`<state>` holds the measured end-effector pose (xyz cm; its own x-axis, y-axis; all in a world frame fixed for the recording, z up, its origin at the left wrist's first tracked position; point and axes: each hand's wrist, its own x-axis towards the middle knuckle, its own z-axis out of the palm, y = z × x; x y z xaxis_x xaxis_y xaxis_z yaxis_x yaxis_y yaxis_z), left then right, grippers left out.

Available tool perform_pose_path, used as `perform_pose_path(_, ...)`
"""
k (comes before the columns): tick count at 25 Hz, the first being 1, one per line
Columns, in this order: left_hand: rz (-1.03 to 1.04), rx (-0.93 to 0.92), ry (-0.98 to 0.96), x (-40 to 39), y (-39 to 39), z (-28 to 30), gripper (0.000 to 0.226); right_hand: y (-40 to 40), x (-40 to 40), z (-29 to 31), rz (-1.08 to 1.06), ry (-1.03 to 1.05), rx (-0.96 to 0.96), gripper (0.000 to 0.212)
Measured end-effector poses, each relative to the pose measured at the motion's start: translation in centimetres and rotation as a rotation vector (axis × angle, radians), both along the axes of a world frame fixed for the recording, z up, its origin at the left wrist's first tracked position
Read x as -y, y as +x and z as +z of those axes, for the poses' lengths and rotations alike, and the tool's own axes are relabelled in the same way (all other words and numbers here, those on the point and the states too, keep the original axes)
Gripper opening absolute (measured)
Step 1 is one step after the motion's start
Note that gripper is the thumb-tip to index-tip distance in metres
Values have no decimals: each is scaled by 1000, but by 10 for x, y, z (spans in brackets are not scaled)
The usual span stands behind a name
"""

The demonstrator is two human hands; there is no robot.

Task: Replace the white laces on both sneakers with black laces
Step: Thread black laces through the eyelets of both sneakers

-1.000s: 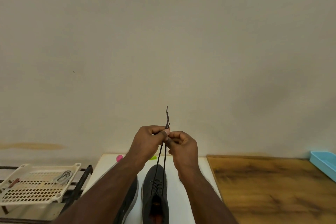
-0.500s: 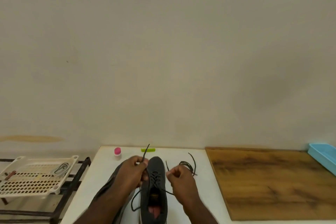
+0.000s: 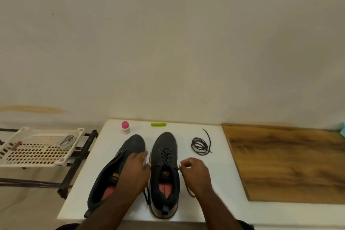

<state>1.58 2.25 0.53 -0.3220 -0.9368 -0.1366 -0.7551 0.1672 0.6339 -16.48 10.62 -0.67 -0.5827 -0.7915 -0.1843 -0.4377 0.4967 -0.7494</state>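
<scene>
Two dark grey sneakers stand side by side on a white board (image 3: 209, 188). The right sneaker (image 3: 165, 175) is threaded with a black lace (image 3: 166, 155). The left sneaker (image 3: 119, 166) shows no lace. My left hand (image 3: 135, 172) lies between the two shoes, gripping the lace's left end, whose tail hangs down beside the shoe. My right hand (image 3: 195, 172) pinches the lace's right end just right of the shoe's collar. A second black lace (image 3: 200, 145) lies coiled on the board to the right. White laces (image 3: 67, 141) rest in a perforated cream tray (image 3: 35, 155) at the left.
A pink-capped small bottle (image 3: 125, 127) and a green clip-like piece (image 3: 158, 124) sit at the board's far edge. A wooden board (image 3: 291, 162) lies to the right, a pale blue tray corner (image 3: 342, 130) beyond it. The cream tray rests on a dark metal rack (image 3: 78, 160).
Both hands came down from holding the two lace ends together in the air and moved apart, one to each side of the right sneaker. The view tilted down.
</scene>
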Motion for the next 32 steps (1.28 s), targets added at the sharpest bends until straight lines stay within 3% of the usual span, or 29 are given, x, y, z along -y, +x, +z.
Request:
perform_pose_path(5, -124, -81, -79, 29, -24, -15, 35, -11, 36, -7, 28, -113, 65, 14)
perform_pose_path(11, -200, -69, -45, 55, -34, -40, 37, -13, 59, -22, 117, -88, 64, 26)
perform_pose_path(17, -272, -84, -84, 65, -42, -38, 25, -15, 60, -20, 247, -83, 26, 33)
perform_pose_path(20, -251, -104, -89, 66, -37, -29, 22, -16, 58, -20, 229, -42, 41, 31)
perform_pose_path(25, -130, -37, -203, 72, 9, -7, 36, -18, 49, -15, 184, -17, 92, 27)
perform_pose_path(27, -44, 18, -59, 74, 41, -2, 40, -15, 41, -13, 163, 57, 120, 31)
perform_pose_path(30, 24, -10, 417, 60, 77, 0, 67, -3, 27, -8, 171, 196, 253, 44)
perform_pose_path(32, 42, -1, 454, 51, 84, -3, 79, 5, 18, -2, 154, 192, 371, 50)
